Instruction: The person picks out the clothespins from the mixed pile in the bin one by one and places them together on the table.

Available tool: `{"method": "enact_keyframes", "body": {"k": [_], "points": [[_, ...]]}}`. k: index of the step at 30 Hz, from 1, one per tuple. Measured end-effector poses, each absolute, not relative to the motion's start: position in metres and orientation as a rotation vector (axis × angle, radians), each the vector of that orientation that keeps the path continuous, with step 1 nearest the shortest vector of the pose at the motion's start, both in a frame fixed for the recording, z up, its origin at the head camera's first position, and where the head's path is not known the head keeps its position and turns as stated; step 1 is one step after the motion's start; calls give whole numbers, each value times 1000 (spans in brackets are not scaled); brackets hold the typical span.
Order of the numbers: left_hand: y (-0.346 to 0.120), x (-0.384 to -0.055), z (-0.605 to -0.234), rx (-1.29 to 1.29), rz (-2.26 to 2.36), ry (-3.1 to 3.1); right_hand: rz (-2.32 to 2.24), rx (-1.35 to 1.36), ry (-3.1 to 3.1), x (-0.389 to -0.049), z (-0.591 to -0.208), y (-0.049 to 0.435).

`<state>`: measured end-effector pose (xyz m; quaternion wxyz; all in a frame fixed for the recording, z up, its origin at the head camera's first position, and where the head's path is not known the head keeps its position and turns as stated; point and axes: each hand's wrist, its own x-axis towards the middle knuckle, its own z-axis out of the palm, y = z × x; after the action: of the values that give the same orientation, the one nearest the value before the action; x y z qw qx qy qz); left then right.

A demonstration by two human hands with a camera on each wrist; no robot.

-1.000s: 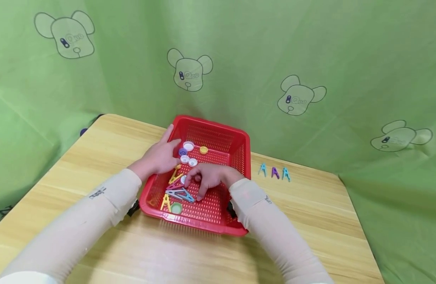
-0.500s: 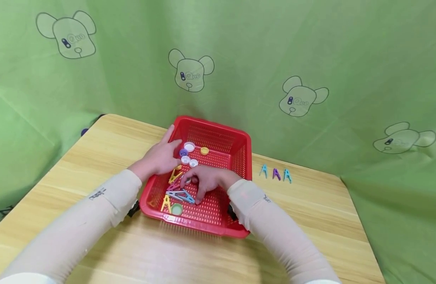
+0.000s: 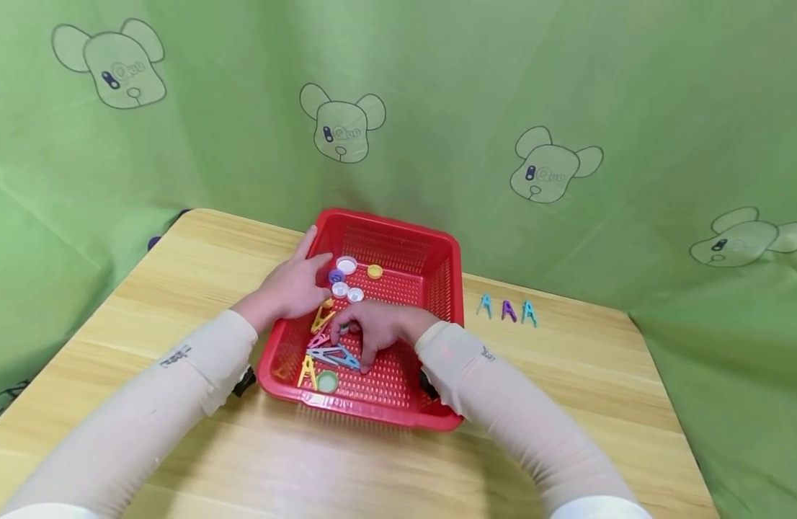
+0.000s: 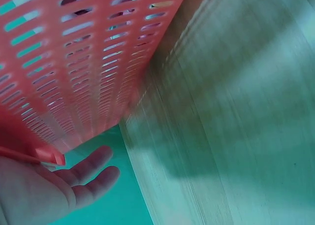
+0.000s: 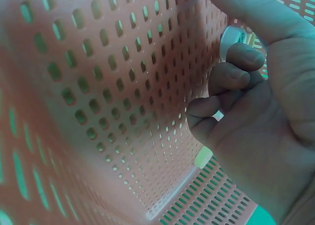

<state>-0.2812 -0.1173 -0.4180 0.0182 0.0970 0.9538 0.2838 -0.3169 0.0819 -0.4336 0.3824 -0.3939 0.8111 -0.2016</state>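
Note:
A red perforated basket stands on the wooden table. My left hand grips its left rim, thumb and index finger inside; in the left wrist view two fingers hang outside the wall. My right hand reaches down into the basket. Its thumb is at the end of a blue clothespin, and its index finger, set apart from the thumb, is near a pink clothespin. The other fingers are curled, as the right wrist view shows. Beside them a white cap is partly hidden. Yellow clothespins lie close by.
Farther back in the basket are white caps, a purple cap and a yellow cap. A green cap lies at the front. Right of the basket, a purple clothespin lies between two blue ones. A green curtain hangs behind.
My right hand has shifted slightly, its index finger lower and nearer the pink clothespin, covering more of the white cap. My left hand stays on the rim.

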Motion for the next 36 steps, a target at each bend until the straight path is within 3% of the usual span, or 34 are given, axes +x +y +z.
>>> {"method": "enact_keyframes", "body": {"k": [17, 36], "points": [[-117, -279, -417, 308, 927, 2945, -363, -1045, 2122, -312, -426, 76], [-119, -280, -414, 347, 864, 2954, -579, -957, 2059, -316, -411, 80]]}}
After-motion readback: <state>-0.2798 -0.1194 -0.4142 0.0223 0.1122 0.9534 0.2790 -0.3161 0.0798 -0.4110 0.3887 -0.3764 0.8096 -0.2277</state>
